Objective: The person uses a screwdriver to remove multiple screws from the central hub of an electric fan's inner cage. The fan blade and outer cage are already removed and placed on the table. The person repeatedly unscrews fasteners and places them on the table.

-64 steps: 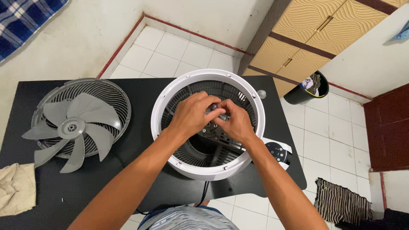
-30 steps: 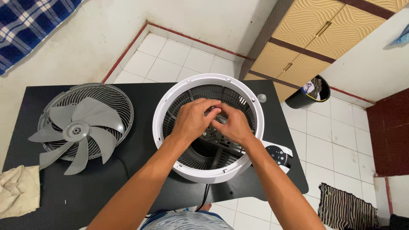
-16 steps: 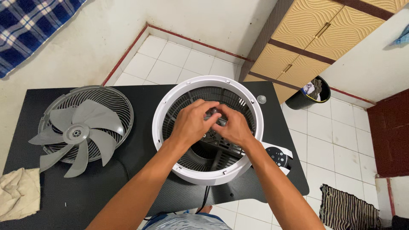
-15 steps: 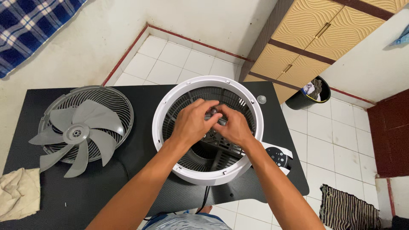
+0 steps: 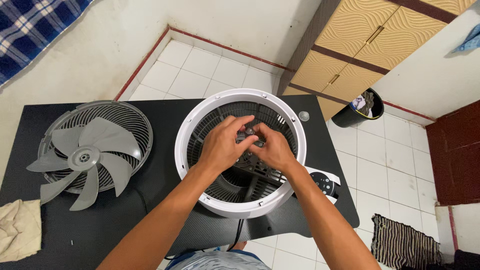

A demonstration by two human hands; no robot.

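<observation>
A white round fan housing point(image 5: 197, 112) with a grey rear grille lies face up on a black table point(image 5: 160, 170). Both my hands reach into its middle. My left hand point(image 5: 221, 147) and my right hand point(image 5: 272, 150) meet over the dark motor hub point(image 5: 248, 132), fingertips pinched on a small dark part at the shaft. What exactly the fingers hold is hidden. A grey fan blade point(image 5: 85, 157) rests on a grey front grille point(image 5: 125, 117) at the table's left.
A beige cloth point(image 5: 17, 230) lies at the table's left front corner. A small clear cap point(image 5: 303, 116) sits behind the housing. The fan's control panel point(image 5: 325, 182) sticks out at right. On the tiled floor stand a black bin point(image 5: 360, 107), a cabinet point(image 5: 350, 45) and a striped rag point(image 5: 405, 242).
My hands stay together on the hub; the fingers shift slightly around the small part. The view has drifted a little, nothing else on the table has moved.
</observation>
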